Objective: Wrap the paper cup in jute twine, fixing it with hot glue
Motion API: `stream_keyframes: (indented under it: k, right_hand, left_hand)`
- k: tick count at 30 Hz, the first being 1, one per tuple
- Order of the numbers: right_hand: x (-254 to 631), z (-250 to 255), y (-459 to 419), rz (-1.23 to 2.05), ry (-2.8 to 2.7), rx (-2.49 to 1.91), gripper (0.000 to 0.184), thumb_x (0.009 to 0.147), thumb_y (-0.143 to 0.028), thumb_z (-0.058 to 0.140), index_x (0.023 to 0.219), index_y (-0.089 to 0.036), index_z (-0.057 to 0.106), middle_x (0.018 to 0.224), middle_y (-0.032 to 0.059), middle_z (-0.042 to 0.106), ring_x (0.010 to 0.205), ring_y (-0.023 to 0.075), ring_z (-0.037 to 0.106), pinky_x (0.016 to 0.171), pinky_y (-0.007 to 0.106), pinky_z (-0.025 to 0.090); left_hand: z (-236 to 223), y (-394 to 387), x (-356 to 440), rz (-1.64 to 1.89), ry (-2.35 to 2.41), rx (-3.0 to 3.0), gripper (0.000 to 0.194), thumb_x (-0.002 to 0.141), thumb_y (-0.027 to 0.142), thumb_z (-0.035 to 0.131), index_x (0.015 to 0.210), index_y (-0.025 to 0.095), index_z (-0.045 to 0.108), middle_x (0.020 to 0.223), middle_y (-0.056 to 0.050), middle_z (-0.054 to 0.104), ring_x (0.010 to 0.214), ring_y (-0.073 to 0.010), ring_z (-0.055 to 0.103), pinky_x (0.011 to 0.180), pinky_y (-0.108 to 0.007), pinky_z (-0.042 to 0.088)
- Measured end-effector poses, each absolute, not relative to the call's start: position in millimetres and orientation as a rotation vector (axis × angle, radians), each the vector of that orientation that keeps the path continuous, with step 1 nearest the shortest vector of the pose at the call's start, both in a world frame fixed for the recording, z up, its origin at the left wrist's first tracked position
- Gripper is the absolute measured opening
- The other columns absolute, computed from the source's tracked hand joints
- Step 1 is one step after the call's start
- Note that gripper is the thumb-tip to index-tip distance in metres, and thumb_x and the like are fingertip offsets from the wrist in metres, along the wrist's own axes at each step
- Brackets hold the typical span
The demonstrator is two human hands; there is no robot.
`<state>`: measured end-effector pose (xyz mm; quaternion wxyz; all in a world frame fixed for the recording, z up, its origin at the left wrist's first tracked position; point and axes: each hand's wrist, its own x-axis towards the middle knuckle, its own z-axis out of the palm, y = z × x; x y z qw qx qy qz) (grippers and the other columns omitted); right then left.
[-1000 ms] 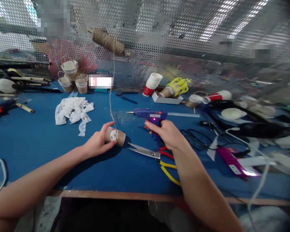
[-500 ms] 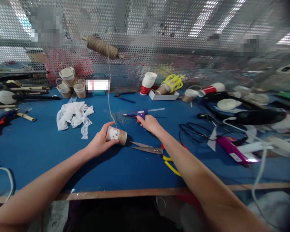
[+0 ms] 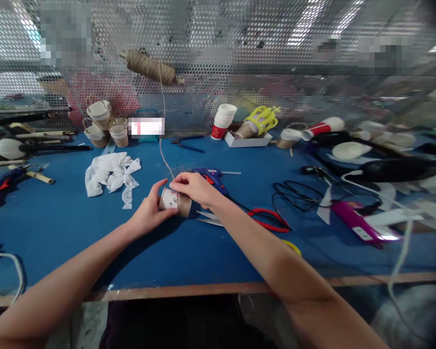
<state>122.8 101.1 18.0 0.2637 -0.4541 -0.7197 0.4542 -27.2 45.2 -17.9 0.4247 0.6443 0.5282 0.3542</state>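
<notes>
A small white paper cup (image 3: 170,199), its lower part wrapped in brown twine, lies on its side in my left hand (image 3: 148,206), thumb and fingers around it. My right hand (image 3: 196,188) is at the cup's upper side, fingertips pinched on the twine (image 3: 162,148) where it meets the cup. That strand runs up to a twine spool (image 3: 148,67) hanging on the mesh. Just behind my right hand a blue glue gun (image 3: 218,179) lies on the table, partly covered. Scissor blades (image 3: 208,218) show beneath my right forearm, with red handles (image 3: 271,220) beyond it.
White lace (image 3: 111,172) lies left of the cup. Twine-wrapped cups (image 3: 119,133), pliers (image 3: 189,144) and stacked paper cups (image 3: 223,121) stand or lie along the back. To the right are black cables (image 3: 294,196) and a purple device (image 3: 361,223). Another glue gun (image 3: 2,184) is at far left.
My right hand has let go of the glue gun, now lying on the table, and moved left to the twine at the cup. My left hand still holds the cup.
</notes>
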Motion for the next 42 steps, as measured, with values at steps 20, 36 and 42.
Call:
stream_keyframes:
  k: [20,36,42]
  right_hand:
    - [137,11,99,0.941,-1.929,-1.252,0.019,0.072,-0.029,0.059,0.06,-0.017,0.052,0.059,-0.0009,0.054,0.056,0.0106,0.047,0.058,0.026,0.037]
    - [134,4,104,0.987,-1.921,-1.265,0.022,0.072,-0.034,0.058,0.061,-0.017,0.052,0.058,-0.0022,0.051,0.055,0.0098,0.044,0.053,0.025,0.034]
    - [134,-2,105,1.056,-1.916,-1.281,0.022,0.071,-0.034,0.059,0.06,-0.016,0.053,0.057,-0.0023,0.051,0.054,0.0092,0.043,0.051,0.024,0.033]
  left_hand:
    - [-18,45,-31,0.848,1.331,1.765,0.065,0.071,0.034,0.061,0.126,0.013,0.033,0.106,-0.011,0.057,0.088,-0.0204,0.056,0.078,-0.034,0.044]
    - [-15,44,-31,0.807,1.368,1.828,0.061,0.072,0.032,0.06,0.125,0.015,0.035,0.099,-0.008,0.06,0.082,-0.0181,0.056,0.073,-0.03,0.044]
    - [-10,41,-29,0.766,1.4,1.846,0.059,0.072,0.032,0.059,0.124,0.015,0.036,0.097,-0.007,0.061,0.079,-0.0178,0.057,0.073,-0.031,0.044]
